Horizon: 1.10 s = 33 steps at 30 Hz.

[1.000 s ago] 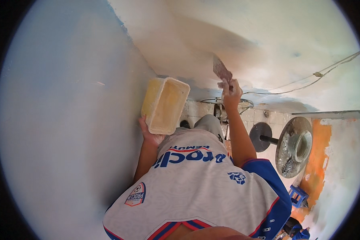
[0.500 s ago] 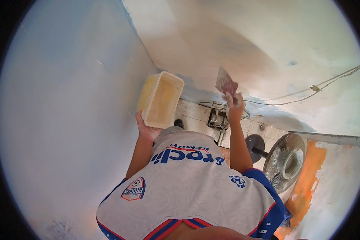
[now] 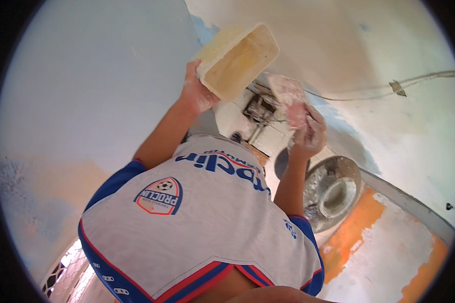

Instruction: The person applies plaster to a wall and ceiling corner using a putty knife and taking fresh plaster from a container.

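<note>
My left hand (image 3: pixel 197 91) grips the side of an off-white and pale yellow plastic tub (image 3: pixel 237 63), tilted so its open top and stained inside face me. To its right and lower, my right hand (image 3: pixel 308 134) holds a flat putty scraper (image 3: pixel 288 96), smeared pale and reddish, with its blade angled up toward the upper left, near the tub but apart from it. My fingers and the scraper carry white powder or plaster.
A patchy pale wall (image 3: pixel 338 35) with taped cables (image 3: pixel 414 80) fills the upper right; a bluish wall (image 3: pixel 76 101) stands left. Below are floor tiles with a dark fitting (image 3: pixel 258 111), a round stand (image 3: pixel 333 197), orange patches (image 3: pixel 351 232) and a grille (image 3: pixel 68 267).
My left hand has raised the tub up and to the right. My right hand has moved slightly right and turned the scraper. The whole view has swung, showing a grille at lower left.
</note>
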{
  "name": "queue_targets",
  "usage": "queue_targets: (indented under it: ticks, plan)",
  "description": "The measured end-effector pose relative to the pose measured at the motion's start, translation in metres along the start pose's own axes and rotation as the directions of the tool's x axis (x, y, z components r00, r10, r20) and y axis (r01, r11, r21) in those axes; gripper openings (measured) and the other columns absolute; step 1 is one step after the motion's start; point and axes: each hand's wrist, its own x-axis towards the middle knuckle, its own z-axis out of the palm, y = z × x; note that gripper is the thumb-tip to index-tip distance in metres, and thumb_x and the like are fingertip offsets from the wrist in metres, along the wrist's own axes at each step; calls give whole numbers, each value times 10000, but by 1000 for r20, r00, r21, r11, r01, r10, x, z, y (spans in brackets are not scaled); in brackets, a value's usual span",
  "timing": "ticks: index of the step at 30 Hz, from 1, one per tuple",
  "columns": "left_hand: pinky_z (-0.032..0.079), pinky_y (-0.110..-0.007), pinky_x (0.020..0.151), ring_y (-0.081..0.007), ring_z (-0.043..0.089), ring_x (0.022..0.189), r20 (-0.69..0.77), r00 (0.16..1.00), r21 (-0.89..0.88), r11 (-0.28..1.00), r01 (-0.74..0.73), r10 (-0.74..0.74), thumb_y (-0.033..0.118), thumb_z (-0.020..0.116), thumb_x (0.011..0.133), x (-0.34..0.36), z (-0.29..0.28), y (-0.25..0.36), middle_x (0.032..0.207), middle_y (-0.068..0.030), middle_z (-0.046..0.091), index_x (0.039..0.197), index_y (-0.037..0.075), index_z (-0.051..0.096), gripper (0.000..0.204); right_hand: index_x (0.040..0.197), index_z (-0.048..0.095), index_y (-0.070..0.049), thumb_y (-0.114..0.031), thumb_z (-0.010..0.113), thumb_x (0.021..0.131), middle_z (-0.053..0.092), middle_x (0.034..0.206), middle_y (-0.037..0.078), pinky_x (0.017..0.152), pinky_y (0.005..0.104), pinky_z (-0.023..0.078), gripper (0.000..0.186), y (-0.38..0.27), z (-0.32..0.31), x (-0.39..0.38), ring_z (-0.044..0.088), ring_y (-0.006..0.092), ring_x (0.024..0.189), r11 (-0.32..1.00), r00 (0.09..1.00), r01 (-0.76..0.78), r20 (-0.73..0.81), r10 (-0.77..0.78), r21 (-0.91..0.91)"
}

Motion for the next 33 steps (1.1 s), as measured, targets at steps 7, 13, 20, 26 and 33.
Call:
queue_targets:
  ticks: [7,13,20,26,33]
  plan:
    - [439,-500,1164,-299,541,1383,-67,995,-40,996,77,-80,604,505,956,-24,20,-70,1523,-121,527,1552,119,429,772,993,698,-24,58,784,794,742,1174,180,855,396,610,232,-40,-49,38,734,347,1001,934,917,215,389,-92,-285]
    - [408,-503,1178,-309,531,1385,43,989,-9,989,145,-145,641,487,955,-31,15,-106,1528,-143,509,1564,88,397,827,958,686,-22,34,735,804,715,1130,131,878,401,588,171,-50,-37,68,700,348,1030,874,813,338,575,-85,-348]
    - [423,-501,1162,-310,515,1396,10,998,46,997,59,-60,623,416,995,-46,36,-113,1530,-162,486,1576,72,363,802,907,660,-55,-55,683,822,635,1112,82,784,402,634,88,-46,-9,65,669,290,1065,728,697,522,714,-63,-445]
    - [425,-498,1163,-306,518,1387,-50,999,49,999,-10,13,603,399,1010,-61,36,-114,1520,-160,483,1578,74,356,777,895,665,-59,-67,648,856,625,1063,74,782,398,635,43,-56,-3,67,670,269,1059,754,641,538,764,-76,-377]
    - [431,-500,1156,-306,525,1378,105,994,-45,999,10,-6,597,414,999,-59,14,-125,1529,-154,484,1579,86,362,775,923,680,-64,-48,675,852,657,1073,81,855,410,589,72,-47,-3,61,674,303,1067,794,627,515,774,-91,-323]
